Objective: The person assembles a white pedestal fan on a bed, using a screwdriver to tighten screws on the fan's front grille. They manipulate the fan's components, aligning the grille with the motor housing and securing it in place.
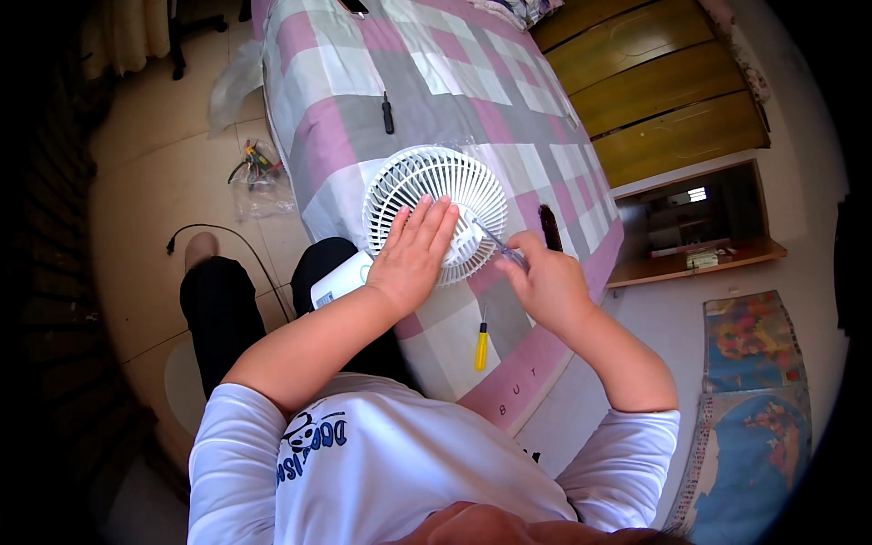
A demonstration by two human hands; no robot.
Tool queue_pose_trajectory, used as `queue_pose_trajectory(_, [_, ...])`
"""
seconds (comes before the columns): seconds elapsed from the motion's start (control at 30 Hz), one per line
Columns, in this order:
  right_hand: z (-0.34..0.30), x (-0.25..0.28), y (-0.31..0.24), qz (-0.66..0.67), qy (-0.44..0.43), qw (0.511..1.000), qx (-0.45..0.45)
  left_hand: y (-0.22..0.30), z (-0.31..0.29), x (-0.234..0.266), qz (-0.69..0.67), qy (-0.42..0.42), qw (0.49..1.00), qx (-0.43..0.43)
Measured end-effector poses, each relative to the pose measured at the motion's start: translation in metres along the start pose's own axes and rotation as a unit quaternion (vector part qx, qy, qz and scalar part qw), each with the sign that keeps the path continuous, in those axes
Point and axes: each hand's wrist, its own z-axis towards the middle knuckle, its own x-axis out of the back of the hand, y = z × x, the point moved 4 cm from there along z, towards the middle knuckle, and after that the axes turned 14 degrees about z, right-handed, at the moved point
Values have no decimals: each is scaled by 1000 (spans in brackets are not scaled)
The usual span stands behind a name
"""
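Note:
A white desk fan [400, 168] lies on the checked bedspread, its ribbed grille facing up and its white base [343, 280] pointing toward my lap. My left hand [411, 250] rests flat across the grille, fingers stretched out. In my right hand [545, 277] is a screwdriver [495, 238] with a thin metal shaft and a translucent bluish handle, partly hidden by my fingers. Its shaft reaches to the middle of the grille; whether the tip sits in a screw is too small to tell. Closer to me lies a yellow-handled screwdriver [481, 350].
Beyond the fan lies a black screwdriver [388, 116]. A dark brush-like object [549, 227] is at the right. On the floor at left are a clear bag of coloured parts [262, 173] and a black cable [227, 229]. Wooden drawers [654, 82] stand at the far right.

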Motion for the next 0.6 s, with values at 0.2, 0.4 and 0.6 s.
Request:
queue_pose_trajectory(0.2, [-8, -2, -19, -315, 3, 898, 307, -4, -1, 16, -15, 23, 1000, 3])
queue_pose_trajectory(0.4, [-12, -11, -13, -345, -5, 863, 368, -7, 0, 17, -29, 24, 999, 39])
queue_pose_trajectory(0.6, [-14, -13, -13, -350, 25, 859, 374, -5, 3, 18, -48, 14, 996, 69])
